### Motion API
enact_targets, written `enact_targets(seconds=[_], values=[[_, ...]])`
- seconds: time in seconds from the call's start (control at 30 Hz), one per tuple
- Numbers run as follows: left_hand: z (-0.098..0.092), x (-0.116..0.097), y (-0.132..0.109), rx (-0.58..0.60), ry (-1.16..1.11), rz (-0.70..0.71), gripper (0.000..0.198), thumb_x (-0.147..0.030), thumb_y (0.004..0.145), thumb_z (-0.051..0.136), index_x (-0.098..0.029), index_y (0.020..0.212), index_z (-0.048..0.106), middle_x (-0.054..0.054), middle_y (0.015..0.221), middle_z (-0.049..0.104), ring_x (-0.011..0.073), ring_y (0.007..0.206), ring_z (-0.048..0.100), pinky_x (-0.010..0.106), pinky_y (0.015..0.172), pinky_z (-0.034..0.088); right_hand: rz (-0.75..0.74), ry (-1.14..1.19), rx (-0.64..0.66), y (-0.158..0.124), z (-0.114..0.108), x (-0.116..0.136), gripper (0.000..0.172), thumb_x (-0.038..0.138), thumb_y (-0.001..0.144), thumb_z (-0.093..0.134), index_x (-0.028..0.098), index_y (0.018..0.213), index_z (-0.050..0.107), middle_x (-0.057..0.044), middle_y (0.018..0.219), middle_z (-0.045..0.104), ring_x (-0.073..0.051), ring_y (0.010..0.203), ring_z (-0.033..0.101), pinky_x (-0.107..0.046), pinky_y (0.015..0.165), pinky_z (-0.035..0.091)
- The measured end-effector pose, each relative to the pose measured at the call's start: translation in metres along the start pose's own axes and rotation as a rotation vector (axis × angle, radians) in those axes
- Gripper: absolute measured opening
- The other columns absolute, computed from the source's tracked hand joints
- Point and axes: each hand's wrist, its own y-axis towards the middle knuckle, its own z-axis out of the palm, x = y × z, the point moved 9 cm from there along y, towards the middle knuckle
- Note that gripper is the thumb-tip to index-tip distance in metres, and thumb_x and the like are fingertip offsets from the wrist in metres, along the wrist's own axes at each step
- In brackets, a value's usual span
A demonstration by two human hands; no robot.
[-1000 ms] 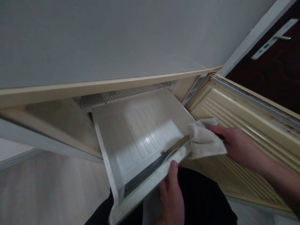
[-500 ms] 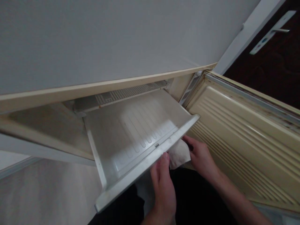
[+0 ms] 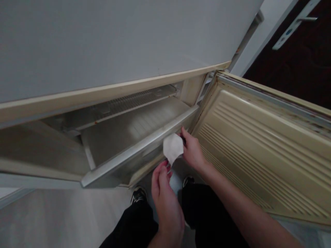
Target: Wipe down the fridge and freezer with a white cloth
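Observation:
A pale plastic drawer sits low inside an open fridge compartment, its front rail running from lower left to upper right. My right hand is closed on a small white cloth and presses it against the drawer's front, just under the rail. My left hand hangs a little below the drawer front with its fingers together and pointing up, holding nothing I can see. Its fingertips are close to the cloth.
The cream fridge door stands open at the right, its ribbed inner liner facing me. The grey upper door fills the top. A dark room door with a metal handle is at the far right. My black trousers and shoes are below on a pale floor.
The drawer has slid back into the fridge. My right hand came off the drawer's top edge with the cloth and now holds it on the drawer front. My left hand let go of the front rail.

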Motion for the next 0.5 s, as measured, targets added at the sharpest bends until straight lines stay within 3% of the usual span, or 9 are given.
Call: enact_targets(seconds=[0.2, 0.3, 0.5], values=[[-0.001, 0.017, 0.007, -0.008, 0.035, -0.143, 0.022, -0.031, 0.091, 0.06, -0.015, 0.103, 0.07, 0.01, 0.114, 0.07, 0.0202, 0.103, 0.063, 0.038, 0.098, 0.043, -0.05, -0.061, 0.107, 0.05, 0.032, 0.01, 0.063, 0.01, 0.089, 0.052, 0.009, 0.15, 0.037, -0.017, 0.118, 0.073, -0.024, 0.106, 0.07, -0.03, 0.087, 0.051], [0.001, 0.02, 0.005, 0.003, 0.037, -0.222, 0.022, -0.028, 0.091, 0.059, -0.013, 0.103, 0.069, 0.011, 0.112, 0.07, 0.0194, 0.099, 0.063, 0.037, 0.095, 0.045, -0.062, -0.105, 0.14, 0.067, 0.049, 0.012, 0.071, 0.012, 0.091, 0.051, 0.006, 0.157, 0.025, -0.016, 0.112, 0.074, -0.024, 0.105, 0.07, -0.031, 0.087, 0.052], [0.002, 0.028, 0.0, -0.006, 0.02, -0.373, 0.018, -0.024, 0.094, 0.056, -0.011, 0.099, 0.068, 0.011, 0.106, 0.07, 0.0163, 0.088, 0.064, 0.03, 0.084, 0.048, -0.068, -0.186, 0.154, 0.084, 0.061, 0.01, 0.072, 0.011, 0.091, 0.049, 0.0, 0.157, 0.022, -0.017, 0.107, 0.074, -0.026, 0.106, 0.068, -0.034, 0.089, 0.051]])
